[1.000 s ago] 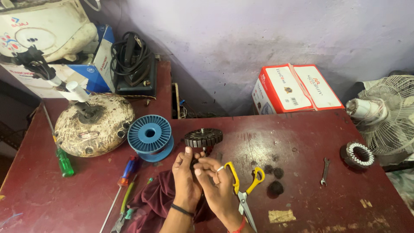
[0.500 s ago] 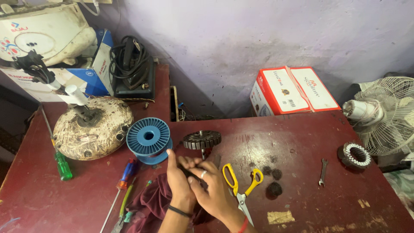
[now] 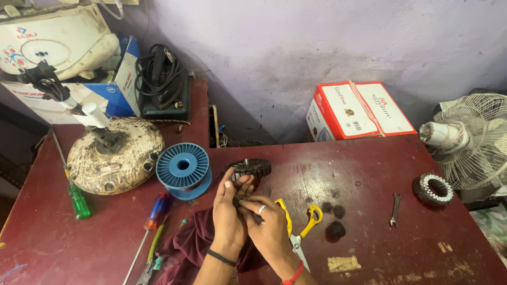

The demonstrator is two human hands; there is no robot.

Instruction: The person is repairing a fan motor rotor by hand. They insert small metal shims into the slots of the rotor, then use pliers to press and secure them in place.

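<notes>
My left hand (image 3: pixel 228 210) and my right hand (image 3: pixel 268 224) are pressed together near the table's front middle, fingers closed around a small dark part that is mostly hidden between them. Just beyond the fingertips lies a black toothed motor core (image 3: pixel 252 168) with a short shaft. Yellow-handled scissors (image 3: pixel 299 227) lie right beside my right hand. A dark red cloth (image 3: pixel 191 244) sits under my left wrist.
A blue wire spool (image 3: pixel 184 168) and a worn round fan motor housing (image 3: pixel 113 154) stand to the left, with screwdrivers (image 3: pixel 156 209) in front. Right: a small spanner (image 3: pixel 395 208), a wound stator (image 3: pixel 433 188), a fan cage (image 3: pixel 475 140), red-and-white boxes (image 3: pixel 359 110).
Both hands drew slightly nearer to me and closed tighter over the small part. The view shifted a little; the objects on the table stayed put.
</notes>
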